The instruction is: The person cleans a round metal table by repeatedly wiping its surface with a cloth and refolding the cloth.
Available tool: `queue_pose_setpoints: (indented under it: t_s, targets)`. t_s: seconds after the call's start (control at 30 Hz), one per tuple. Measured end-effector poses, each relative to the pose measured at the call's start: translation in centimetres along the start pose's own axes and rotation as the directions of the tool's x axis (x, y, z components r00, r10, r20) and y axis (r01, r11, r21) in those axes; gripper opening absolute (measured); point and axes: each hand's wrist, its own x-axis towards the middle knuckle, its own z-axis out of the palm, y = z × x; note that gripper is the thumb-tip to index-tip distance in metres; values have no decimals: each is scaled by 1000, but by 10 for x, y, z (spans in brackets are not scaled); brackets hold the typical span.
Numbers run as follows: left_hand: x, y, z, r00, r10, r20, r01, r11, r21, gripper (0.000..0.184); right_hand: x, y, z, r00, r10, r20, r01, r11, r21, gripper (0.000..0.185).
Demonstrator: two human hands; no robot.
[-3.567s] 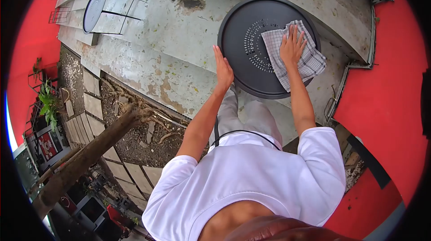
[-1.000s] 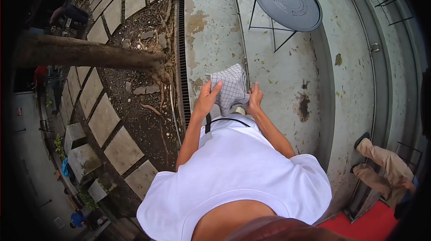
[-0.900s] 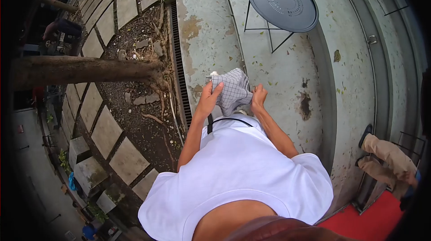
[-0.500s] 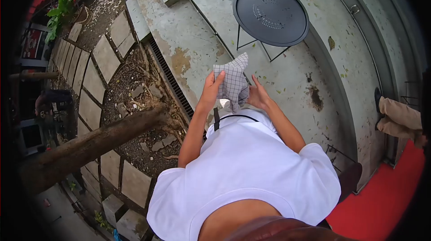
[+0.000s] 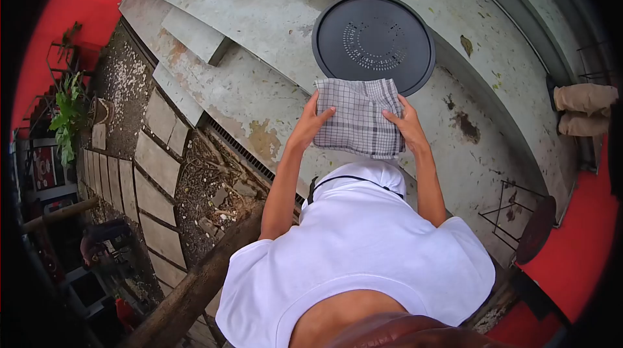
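Observation:
A grey-and-white checked cloth (image 5: pixel 357 118) is spread between my two hands in front of my waist. My left hand (image 5: pixel 311 122) grips its left edge, thumb on top and fingers behind. On the opposite edge, my right hand (image 5: pixel 409 126) pinches it the same way. The cloth looks folded into a rough rectangle and hangs a little slack along its lower side. Just beyond it is a round black table (image 5: pixel 373 40) with a raised rim and small punched holes; the cloth overlaps its near edge in view.
Grey concrete steps (image 5: pixel 272 30) with peeling paint run across the front. Stone slabs (image 5: pixel 156 160) and a wooden trunk (image 5: pixel 195 289) lie to the left. A person's legs in tan trousers (image 5: pixel 584 108) are at the far right, near a dark stool (image 5: pixel 537 230).
The cloth was bunched and loose; now it is opened into a flatter rectangle. Both hands have moved apart, and my right hand now grips the cloth's edge. The view has turned.

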Motion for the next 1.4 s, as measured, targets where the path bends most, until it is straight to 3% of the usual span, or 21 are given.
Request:
queue_pose_setpoints:
  t_s: [0.03,0.17,0.23,0.3,0.33,0.37,0.4,0.43,0.5,0.53,0.57,0.6,0.67,0.7,0.77,0.83,0.97,1.07,1.17,1.3,1.4]
  targets:
    - [18,16,1,1000,-5,13,4,1000,15,65,14,-13,5,994,-69,-90,60,993,-98,85]
    - [83,64,6,984,105,145,-110,994,21,54,40,-83,14,913,-347,-213,337,938,-83,76]
    - [115,72,5,974,136,179,-138,990,3,51,51,-98,10,899,-337,-280,334,941,-62,74]
    - [142,68,-1,970,-14,244,-7,996,83,53,67,-92,-6,864,-256,-434,133,946,-294,75]
    - [156,53,-8,964,-25,263,2,996,87,53,82,-76,-16,799,-184,-573,-180,835,-520,74]
    - [173,25,-18,986,0,164,-46,960,276,54,93,-65,-13,788,-178,-589,-194,836,-513,74]
    - [189,0,-28,996,46,72,-74,886,459,55,105,-55,-3,704,-328,-630,-244,721,-648,74]
    - [207,-18,-34,995,37,91,-75,886,458,55,119,-43,5,614,-479,-627,-315,581,-751,74]
    - [245,-53,-47,846,515,-137,-194,537,821,59,158,-10,18,635,-405,-658,-242,705,-667,80]
    - [272,-76,-54,776,616,-137,-247,496,833,57,177,5,36,614,-356,-704,-275,740,-614,86]
    - [287,-84,-57,785,608,-115,-262,495,828,57,194,20,47,588,-305,-749,-306,773,-555,93]
    - [305,-88,-58,869,454,-197,-177,657,733,54,211,38,51,567,-300,-767,-321,778,-541,93]
    - [329,-82,-54,942,215,-257,-21,804,595,50,252,56,53,446,2,-895,-614,728,-305,102]
    - [332,-75,-51,948,214,-237,-33,803,595,50,266,44,49,429,3,-904,-616,732,-290,102]
    - [329,-66,-48,931,192,-310,43,786,616,36,285,13,36,380,-47,-924,-767,542,-343,101]
    - [330,-64,-49,937,177,-300,36,808,588,38,330,7,8,293,-273,-916,-795,463,-392,95]
    - [338,-65,-53,942,125,-312,71,833,549,41,435,-18,-8,381,-609,-696,-641,368,-673,77]
    - [339,-68,-53,933,203,-297,2,822,570,36,463,-34,52,660,-646,-384,-335,205,-920,64]
    - [340,-72,-55,936,184,-299,11,836,549,36,455,-16,111,785,-594,-175,-146,97,-985,61]
    - [340,-69,-45,919,275,-283,-71,821,566,37,445,-17,103,804,-588,-90,-84,39,-996,63]
    - [337,-61,-43,939,161,-302,37,830,556,43,452,-27,67,769,-631,-101,-72,72,-995,62]
